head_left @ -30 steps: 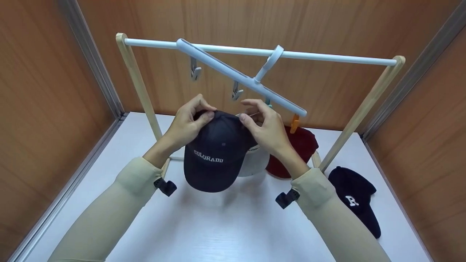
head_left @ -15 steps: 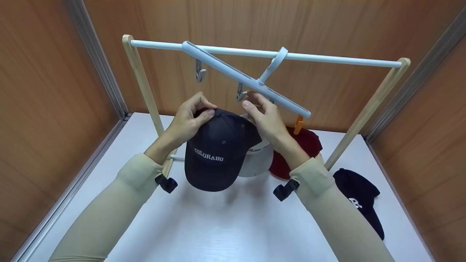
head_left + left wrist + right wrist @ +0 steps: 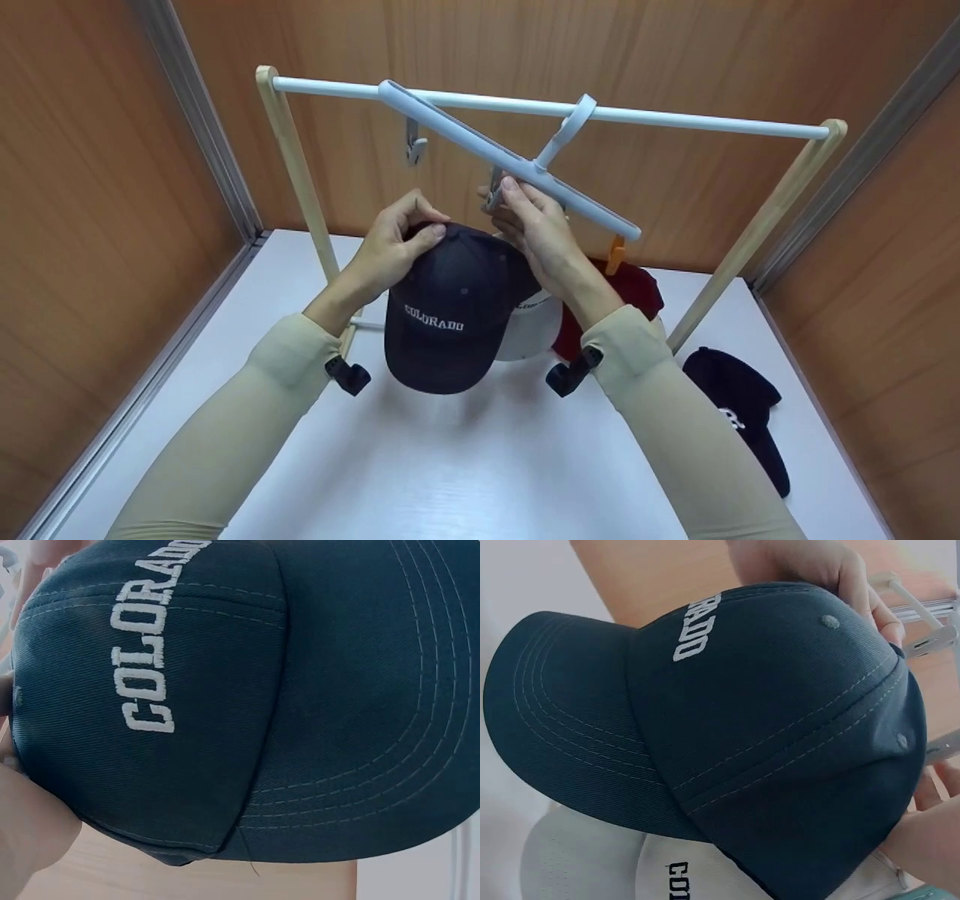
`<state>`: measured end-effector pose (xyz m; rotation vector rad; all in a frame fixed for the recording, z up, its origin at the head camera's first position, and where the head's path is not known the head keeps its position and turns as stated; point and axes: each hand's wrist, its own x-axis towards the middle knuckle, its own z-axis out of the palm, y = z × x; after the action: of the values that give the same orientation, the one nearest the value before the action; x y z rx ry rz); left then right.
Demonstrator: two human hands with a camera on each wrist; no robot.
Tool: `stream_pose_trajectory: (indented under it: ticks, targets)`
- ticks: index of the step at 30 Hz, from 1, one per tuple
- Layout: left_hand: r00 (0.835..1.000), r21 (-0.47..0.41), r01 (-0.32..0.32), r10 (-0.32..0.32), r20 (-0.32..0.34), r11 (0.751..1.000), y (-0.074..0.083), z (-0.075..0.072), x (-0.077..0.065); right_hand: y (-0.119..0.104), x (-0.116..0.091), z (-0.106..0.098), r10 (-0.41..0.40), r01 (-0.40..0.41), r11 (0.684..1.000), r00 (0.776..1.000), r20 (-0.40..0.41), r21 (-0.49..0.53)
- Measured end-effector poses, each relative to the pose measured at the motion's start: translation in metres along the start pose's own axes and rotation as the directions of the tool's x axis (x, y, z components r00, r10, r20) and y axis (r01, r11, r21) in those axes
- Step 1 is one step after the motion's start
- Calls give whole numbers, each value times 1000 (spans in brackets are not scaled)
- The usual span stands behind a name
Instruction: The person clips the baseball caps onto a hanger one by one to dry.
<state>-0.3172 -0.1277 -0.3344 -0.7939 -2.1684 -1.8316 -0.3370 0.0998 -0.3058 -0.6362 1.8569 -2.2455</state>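
Observation:
A navy baseball cap with white COLORADO lettering hangs brim down from my left hand, which pinches its crown between thumb and fingers. Just above the cap's right side, my right hand holds a grey clip under the pale blue hanger, thumb on the near side and fingers behind. The right wrist view shows that clip close to the navy crown. Another grey clip dangles bare at the hanger's left. A light grey cap is partly hidden behind the navy one.
The hanger hooks over the white rod of a wooden-legged rack. An orange clip holds a maroon cap at the hanger's right end. A black cap with a white R lies on the white table at right.
My right hand has let go of the navy cap's edge, moved up and taken hold of the middle grey clip. The left hand keeps its pinch on the cap, nearly still.

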Motion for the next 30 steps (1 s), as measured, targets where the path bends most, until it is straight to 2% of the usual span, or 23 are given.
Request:
stream_pose_trajectory:
  ticks: [5,11,12,19,23,25,30]
  targets:
    - [1000,2,15,-15,-14,1000,-2,0,0,0,1,-1,0,-1,999,1000,25,39]
    - [999,66,40,-40,-2,997,21,8,-6,0,2,-2,-30,28,998,999,36,55]
    - [999,78,42,-42,-3,996,26,9,-7,1,1,-2,-43,42,998,999,32,40]
    - [999,123,38,-35,-22,992,27,16,-4,0,3,1,-103,102,992,995,-11,-75]
    - [999,141,39,-34,-33,989,25,18,-3,-1,3,3,-94,88,984,995,-32,-157]
    - [999,157,36,-30,-38,987,16,18,-1,-1,4,4,-98,87,976,994,-45,-198]
    - [998,186,42,-33,-51,982,-9,16,4,-1,5,7,-114,96,969,991,-65,-226]
